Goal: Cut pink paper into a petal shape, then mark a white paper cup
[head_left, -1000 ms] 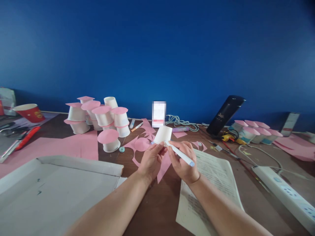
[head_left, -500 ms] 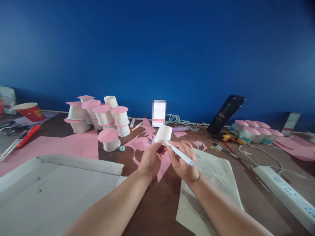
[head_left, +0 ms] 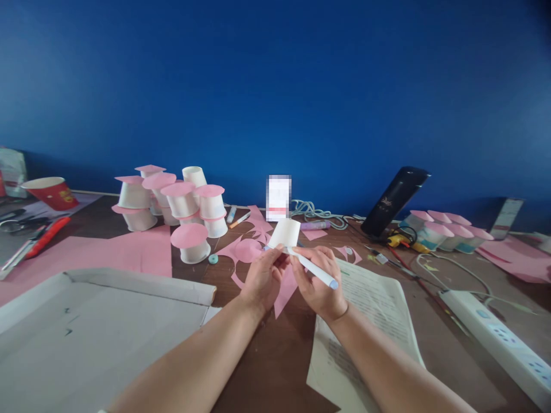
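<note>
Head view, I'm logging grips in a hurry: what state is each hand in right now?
Left hand: closed, holding a white paper item, likely a cup.
Right hand: closed, holding a white marker.

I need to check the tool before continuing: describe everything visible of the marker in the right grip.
The marker is slim, with a white, plastic-looking barrel and a pale blue rear end. The right grip holds it slanted, blue end toward the picture's lower right, front end near the white cup; I can't tell whether its tip touches.
</note>
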Motion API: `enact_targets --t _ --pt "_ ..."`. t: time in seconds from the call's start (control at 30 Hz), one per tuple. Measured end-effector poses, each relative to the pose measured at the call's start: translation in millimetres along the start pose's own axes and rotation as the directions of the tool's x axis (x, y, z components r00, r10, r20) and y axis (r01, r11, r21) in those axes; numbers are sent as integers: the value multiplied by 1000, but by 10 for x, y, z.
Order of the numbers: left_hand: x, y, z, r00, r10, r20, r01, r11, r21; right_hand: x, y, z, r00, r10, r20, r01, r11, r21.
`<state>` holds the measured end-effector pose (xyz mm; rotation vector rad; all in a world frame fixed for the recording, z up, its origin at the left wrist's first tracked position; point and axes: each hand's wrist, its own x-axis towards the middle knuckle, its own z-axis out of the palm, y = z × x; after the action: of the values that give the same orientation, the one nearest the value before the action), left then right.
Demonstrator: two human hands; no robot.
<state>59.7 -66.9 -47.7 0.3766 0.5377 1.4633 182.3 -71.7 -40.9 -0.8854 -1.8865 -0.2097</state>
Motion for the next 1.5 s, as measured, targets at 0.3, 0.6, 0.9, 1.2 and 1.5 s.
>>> enact_targets --t 0.3,0.6,0.9,1.2,1.5 --pt "20 -4 -17 1000 15 -22 -15 1000 8 -3 -17 3 1000 -19 8 20 1000 -9" --pt "-14 32 12 996 -55 -69 53 998 -38 -9 -36 -10 1000 7 -1 -7 1000 27" --pt "-8 65 3 973 -158 -171 138 983 -120 89 55 -130 987 57 -148 -58 998 -5" --pt "2 23 -30 984 -156 -87 152 987 -55 58 57 -89 994 47 -98 -46 999 5" --pt "11 9 -23 993 -112 -29 111 994 -18 30 58 -52 997 52 -62 -50 998 31"
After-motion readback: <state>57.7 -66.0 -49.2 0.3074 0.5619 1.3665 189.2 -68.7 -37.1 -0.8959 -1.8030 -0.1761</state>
